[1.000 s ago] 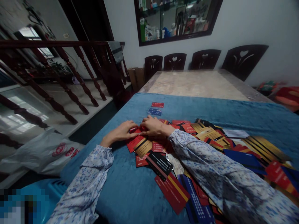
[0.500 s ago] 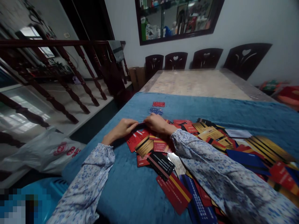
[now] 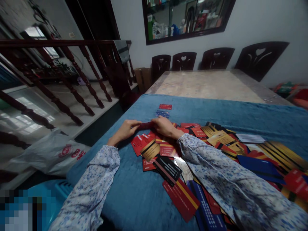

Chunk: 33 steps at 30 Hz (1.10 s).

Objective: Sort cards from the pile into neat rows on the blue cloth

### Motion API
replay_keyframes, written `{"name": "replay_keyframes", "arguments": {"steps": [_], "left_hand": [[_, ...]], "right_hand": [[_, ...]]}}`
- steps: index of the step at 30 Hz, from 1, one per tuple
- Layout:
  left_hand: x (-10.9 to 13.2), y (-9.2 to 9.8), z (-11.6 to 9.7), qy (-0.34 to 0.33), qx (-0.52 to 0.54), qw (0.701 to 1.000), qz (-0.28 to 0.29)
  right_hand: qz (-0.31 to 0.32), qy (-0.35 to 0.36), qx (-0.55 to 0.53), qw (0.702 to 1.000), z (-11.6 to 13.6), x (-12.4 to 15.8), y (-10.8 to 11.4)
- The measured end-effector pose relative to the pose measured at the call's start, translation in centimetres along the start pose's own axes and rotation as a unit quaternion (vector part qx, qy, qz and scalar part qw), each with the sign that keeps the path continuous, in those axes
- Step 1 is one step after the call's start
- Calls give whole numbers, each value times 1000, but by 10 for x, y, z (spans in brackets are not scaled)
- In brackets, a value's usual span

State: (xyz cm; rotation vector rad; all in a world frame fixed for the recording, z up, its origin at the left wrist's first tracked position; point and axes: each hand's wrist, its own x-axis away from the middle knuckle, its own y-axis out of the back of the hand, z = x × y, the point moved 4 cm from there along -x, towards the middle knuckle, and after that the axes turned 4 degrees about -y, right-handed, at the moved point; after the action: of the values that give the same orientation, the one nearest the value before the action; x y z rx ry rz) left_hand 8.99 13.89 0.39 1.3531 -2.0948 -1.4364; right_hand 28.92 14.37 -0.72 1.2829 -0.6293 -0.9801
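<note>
Between my two hands a red card is held by its ends, tilted so that only a narrow face shows. My left hand pinches its left end, and my right hand grips the right end. Just beyond my right hand a blue card lies flat, with another red card farther back. Under and in front of my hands spreads a loose heap of cards in red, gold, black and blue, among them a black card and a gold-striped red card. My right forearm hides part of the heap.
A blue cloth covers the near part of the table. Dark chairs line the far wall. To my left are a wooden railing, a white plastic bag and a blue plastic stool.
The card between my hands has tipped, so more of its red face shows now. My hands stay in nearly the same place; the whole view has shifted slightly.
</note>
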Motion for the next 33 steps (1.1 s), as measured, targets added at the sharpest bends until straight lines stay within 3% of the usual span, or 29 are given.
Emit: {"name": "replay_keyframes", "arguments": {"steps": [10,20,27,33], "left_hand": [[-4,2,-6,-19,-27,999,-24],[-8,-6,-12,12,2,999,-34],[-8,-7,-14,31,61,993,-99],[-10,-14,-23,3,102,983,-152]], "right_hand": [[-4,-17,-29,999,-3,1,0],[-168,-19,-207,964,-9,-2,17],[-177,8,-39,983,5,6,32],[-154,89,17,984,15,9,26]]}}
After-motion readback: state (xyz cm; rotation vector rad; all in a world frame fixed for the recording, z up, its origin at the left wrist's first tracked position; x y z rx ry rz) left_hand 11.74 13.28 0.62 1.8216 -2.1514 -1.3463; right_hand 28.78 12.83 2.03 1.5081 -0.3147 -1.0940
